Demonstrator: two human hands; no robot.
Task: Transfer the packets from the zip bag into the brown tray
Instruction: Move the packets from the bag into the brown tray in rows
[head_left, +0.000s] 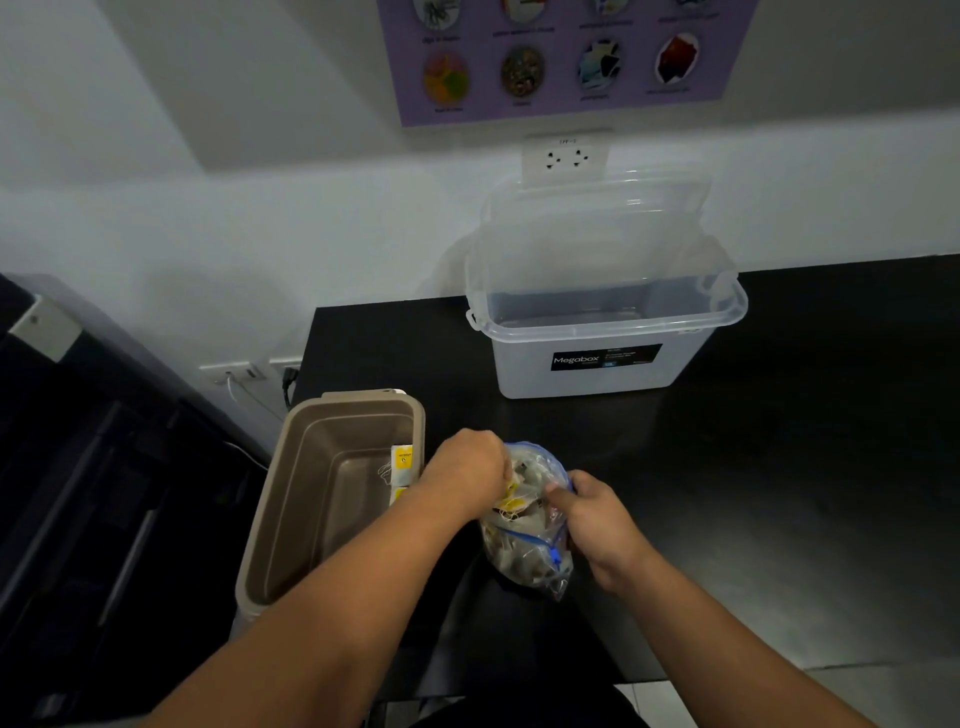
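Zip bag (525, 553), L hand (466, 467) gripping packets (513, 502) in mouth, R hand (597, 522) pinching rim, brown tray (270, 514) at table's (779, 467) L edge.

At one o'clock, the black label (605, 357) on the clear box (524, 375) reads "Megabox"; the poster (563, 62) captions at twelve o'clock are too blurred.

The tabletop (805, 493) is glossy black. At nine o'clock from the bag (524, 561) is a dull brown tray (270, 519) with white, yellow-labelled packets (403, 462). The bag is clear with a blue zip strip. At twelve o'clock, a frosted clear box (530, 374) bears a black label (605, 356) with white lettering. Above it is a lilac poster (566, 106).
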